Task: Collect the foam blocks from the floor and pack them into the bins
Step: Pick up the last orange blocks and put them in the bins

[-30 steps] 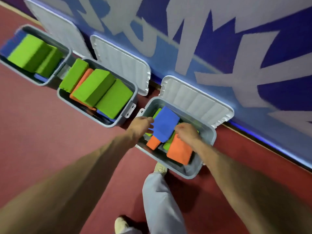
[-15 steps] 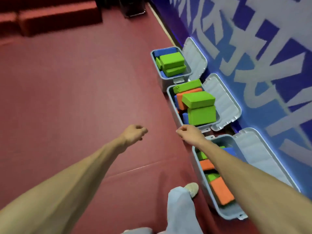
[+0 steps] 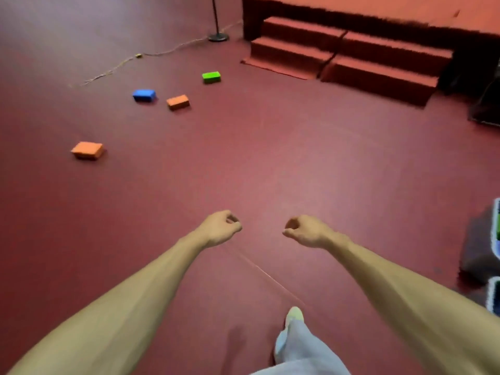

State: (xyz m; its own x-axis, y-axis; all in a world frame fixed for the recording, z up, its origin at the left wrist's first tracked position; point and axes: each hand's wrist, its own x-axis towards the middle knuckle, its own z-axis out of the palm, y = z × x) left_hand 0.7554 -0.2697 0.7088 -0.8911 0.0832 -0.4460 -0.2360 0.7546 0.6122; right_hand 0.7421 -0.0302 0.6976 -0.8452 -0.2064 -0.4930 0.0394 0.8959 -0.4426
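Head cam: I count 4 foam blocks on the red floor [image 3: 270, 163], all upper left, well apart from both hands: 2 orange, the near orange block [image 3: 87, 150] and the far orange block [image 3: 177, 101]; 1 blue block [image 3: 144, 95] just left of the far orange; 1 green block [image 3: 211, 77] furthest back. Left hand [image 3: 220, 228] and right hand [image 3: 304, 230] held out low-centre, fingers curled loosely in, nothing gripped. Bin edge [image 3: 496, 234] pokes in at far right, cropped, contents unclear. Around: carpeted steps [image 3: 343, 55] top right, stand base [image 3: 218, 37] w/ cable [image 3: 113, 69] trailing left behind the blocks. One shoe [image 3: 294, 315] + trouser leg [image 3: 300, 350] at bottom. Floor btwn hands and blocks is bare.
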